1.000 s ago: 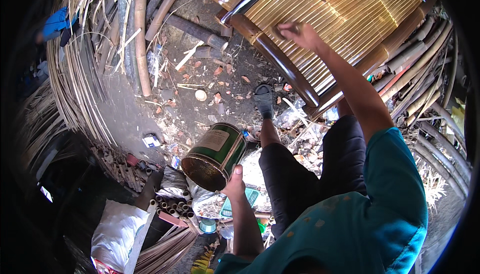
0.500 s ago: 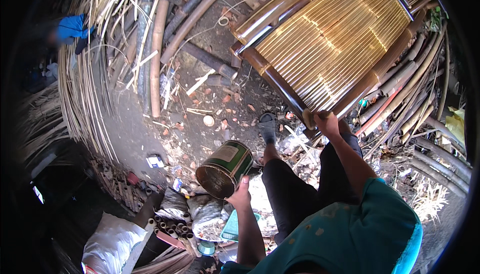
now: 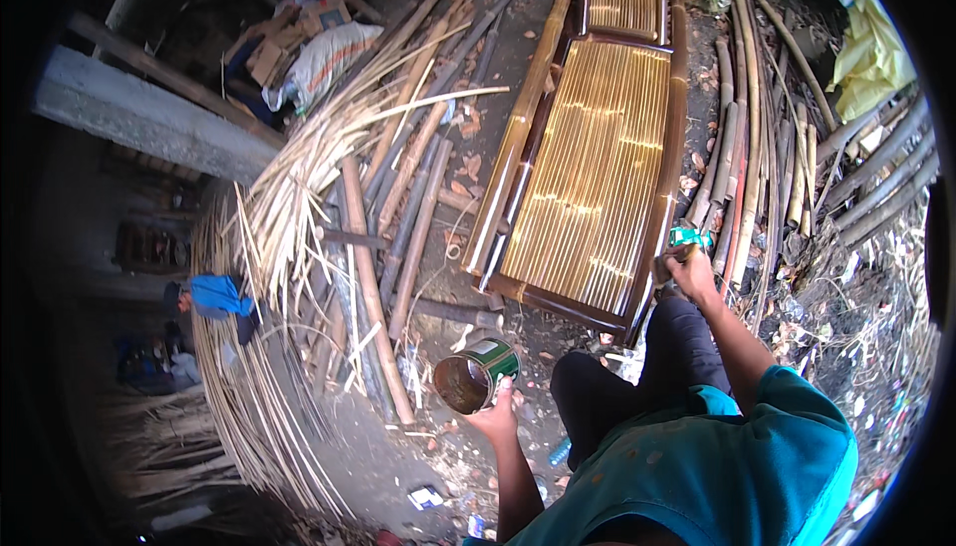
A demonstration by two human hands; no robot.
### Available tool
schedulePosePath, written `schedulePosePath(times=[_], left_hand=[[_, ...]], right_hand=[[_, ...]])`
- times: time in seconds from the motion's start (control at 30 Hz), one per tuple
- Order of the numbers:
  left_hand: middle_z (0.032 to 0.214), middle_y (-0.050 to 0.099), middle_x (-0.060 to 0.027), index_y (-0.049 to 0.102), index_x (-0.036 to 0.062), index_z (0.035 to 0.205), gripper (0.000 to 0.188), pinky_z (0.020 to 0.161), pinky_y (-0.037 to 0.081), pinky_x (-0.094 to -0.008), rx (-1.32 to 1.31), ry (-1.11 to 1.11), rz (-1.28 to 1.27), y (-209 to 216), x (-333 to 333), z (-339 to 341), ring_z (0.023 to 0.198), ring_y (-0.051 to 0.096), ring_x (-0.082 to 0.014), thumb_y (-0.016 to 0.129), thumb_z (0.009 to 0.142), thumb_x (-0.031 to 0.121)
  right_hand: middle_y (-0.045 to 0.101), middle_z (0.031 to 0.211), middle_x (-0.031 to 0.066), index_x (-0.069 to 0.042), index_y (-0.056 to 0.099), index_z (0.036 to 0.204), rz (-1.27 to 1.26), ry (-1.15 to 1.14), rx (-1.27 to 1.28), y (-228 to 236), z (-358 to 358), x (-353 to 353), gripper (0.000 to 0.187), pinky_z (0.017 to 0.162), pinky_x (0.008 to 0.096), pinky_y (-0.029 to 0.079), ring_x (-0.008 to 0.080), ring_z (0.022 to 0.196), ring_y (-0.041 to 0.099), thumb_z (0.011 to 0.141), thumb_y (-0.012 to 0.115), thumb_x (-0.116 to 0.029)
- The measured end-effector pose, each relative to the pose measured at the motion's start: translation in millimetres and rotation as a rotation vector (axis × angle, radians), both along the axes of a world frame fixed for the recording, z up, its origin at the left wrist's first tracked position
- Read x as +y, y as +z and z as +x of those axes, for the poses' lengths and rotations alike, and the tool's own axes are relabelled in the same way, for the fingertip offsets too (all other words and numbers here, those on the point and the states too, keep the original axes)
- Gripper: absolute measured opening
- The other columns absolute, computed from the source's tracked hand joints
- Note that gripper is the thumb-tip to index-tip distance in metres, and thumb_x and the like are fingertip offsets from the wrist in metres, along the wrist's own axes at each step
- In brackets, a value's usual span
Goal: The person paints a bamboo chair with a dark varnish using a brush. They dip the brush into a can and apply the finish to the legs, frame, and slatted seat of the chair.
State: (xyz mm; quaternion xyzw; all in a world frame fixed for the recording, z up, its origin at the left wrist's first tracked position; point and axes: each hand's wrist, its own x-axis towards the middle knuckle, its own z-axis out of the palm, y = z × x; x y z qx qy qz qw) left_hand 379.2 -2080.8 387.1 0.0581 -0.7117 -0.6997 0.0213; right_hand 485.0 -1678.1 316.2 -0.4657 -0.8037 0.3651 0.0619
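Observation:
My left hand (image 3: 496, 415) is closed on a green metal can (image 3: 496, 359), fingers at its side near the rim. The can is tilted with its mouth facing left, and its inside is coated brown. My right hand (image 3: 694, 273) is closed at the near right corner of a glossy bamboo bench (image 3: 596, 178). A small brownish thing shows at those fingers, too hidden to name. The bench has a slatted yellow-brown top with dark shiny rails, and stretches away from me.
Bamboo poles (image 3: 370, 287) and split bamboo strips (image 3: 299, 198) lie left of the bench. More poles (image 3: 742, 128) line its right side, near a yellow sheet (image 3: 871, 63). A person in blue (image 3: 219, 294) is at the far left. Litter covers the ground by my legs.
My view has swung right and farther along the bench. My right hand has shifted from the bench's near end to its right corner side. The can stays in my left hand.

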Motion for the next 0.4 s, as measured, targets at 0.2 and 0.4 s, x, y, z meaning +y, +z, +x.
schedulePosePath(times=[0.2,0.4], left_hand=[[0.137,0.053,-0.018,0.038,-0.0046,0.143,0.081,0.104,0.047,-0.038,0.273,-0.273,-0.059,29.5,-7.9,-47.9,0.12,0.057,-0.0249,0.083,0.077,0.001],[0.135,0.054,-0.018,0.038,-0.0046,0.143,0.08,0.104,0.047,-0.0383,0.298,-0.525,0.024,104.3,29.0,-63.7,0.118,0.059,-0.0245,0.082,0.077,0.0]], right_hand=[[0.07,0.084,0.0119,0.001,0.066,0.1,-0.058,-0.325,0.364,54.3,145.6,15.2,0.016,0.077,0.0347,0.054,0.0221,0.081,0.068,0.089,0.062,-0.009],[0.073,0.094,0.0133,-0.01,0.071,0.101,0.179,0.041,-0.045,144.5,252.6,-50.0,0.02,0.101,0.0486,0.043,0.0311,0.094,0.071,0.083,0.064,-0.009]])
